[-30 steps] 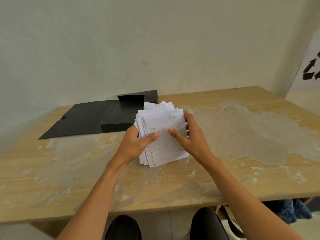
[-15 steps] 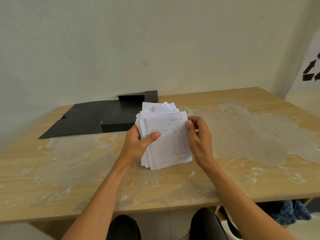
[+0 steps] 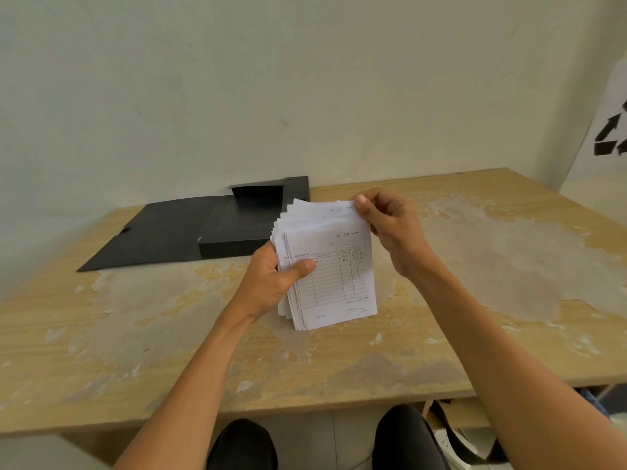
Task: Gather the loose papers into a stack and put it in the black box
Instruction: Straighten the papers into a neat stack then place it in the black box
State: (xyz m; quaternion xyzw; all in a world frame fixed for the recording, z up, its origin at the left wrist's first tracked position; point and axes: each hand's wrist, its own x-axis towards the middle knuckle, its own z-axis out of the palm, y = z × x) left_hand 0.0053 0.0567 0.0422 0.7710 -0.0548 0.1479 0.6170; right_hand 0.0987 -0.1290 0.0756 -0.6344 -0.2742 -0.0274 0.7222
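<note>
A stack of white receipt papers (image 3: 334,276) stands on its lower edge on the wooden table (image 3: 135,334), its edges fanned and uneven. My left hand (image 3: 274,279) grips the stack's left side, thumb across the printed front sheet. My right hand (image 3: 390,225) pinches the top right corner of the papers. The black box (image 3: 234,228) lies open behind the stack, its lid flap spread flat to the left; the papers hide its near right corner.
The table butts against a pale wall at the back. Its worn top stretches wide to the right (image 3: 509,266). My knees (image 3: 242,446) show below the front edge, with shoes and cloth on the floor at right (image 3: 451,439).
My right hand has slid from the stack's front face up along its right side to the top right corner. The stack sits a little more upright; my left hand kept its grip.
</note>
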